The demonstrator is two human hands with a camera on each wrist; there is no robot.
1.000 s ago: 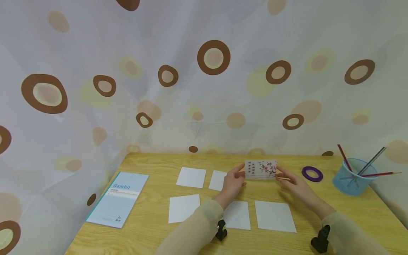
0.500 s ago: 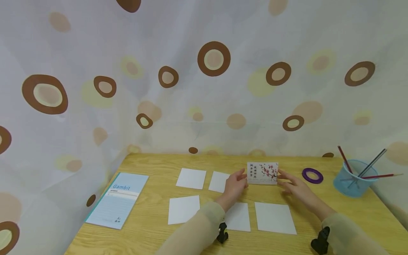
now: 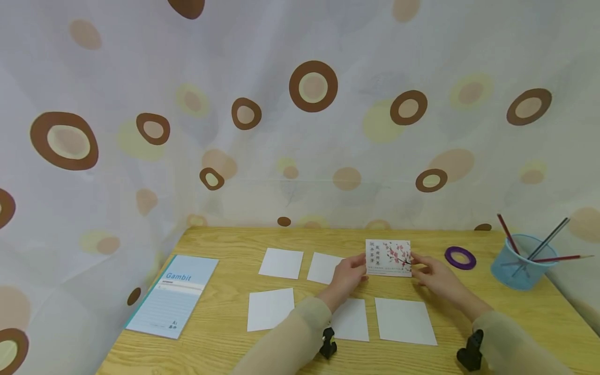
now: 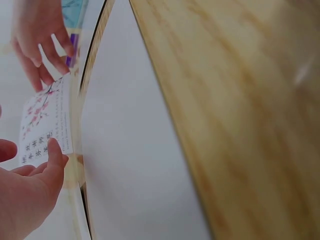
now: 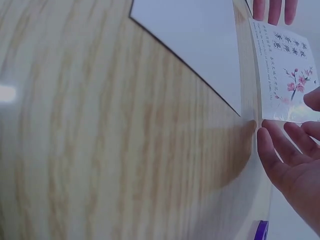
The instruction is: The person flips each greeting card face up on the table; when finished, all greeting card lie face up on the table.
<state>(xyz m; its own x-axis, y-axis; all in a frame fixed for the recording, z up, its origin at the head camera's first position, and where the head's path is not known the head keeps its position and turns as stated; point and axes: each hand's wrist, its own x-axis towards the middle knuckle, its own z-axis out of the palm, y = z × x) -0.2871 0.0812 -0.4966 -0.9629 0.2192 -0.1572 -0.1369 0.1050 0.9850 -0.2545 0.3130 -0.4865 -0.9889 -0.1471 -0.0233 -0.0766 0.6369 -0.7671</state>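
A small card [image 3: 388,258] printed with pink blossoms on a branch and dark Chinese characters is held up, tilted toward the head camera. My left hand [image 3: 347,277] holds its left edge, and my right hand [image 3: 438,278] pinches the right edge. In the right wrist view, the right thumb [image 5: 313,99] lies over the card's face with the fingers beneath. White square cards lie around: one [image 3: 280,263] at the back left, another [image 3: 322,267] partly behind my left hand, one [image 3: 270,309] at the front left, one [image 3: 349,320] partly behind the left sleeve, and one [image 3: 405,321] at the front right.
A blue notebook [image 3: 173,296] marked "Gambit" lies on the left of the wooden table [image 3: 211,344]. At right are a purple ring [image 3: 460,258] and a light-blue cup [image 3: 517,271] with several pencils leaning out. A patterned curtain [image 3: 281,146] hangs behind.
The blossom card has tipped up to face the head camera more and shifted slightly right and nearer. Both hands have moved along with it. The white cards lie where they were.
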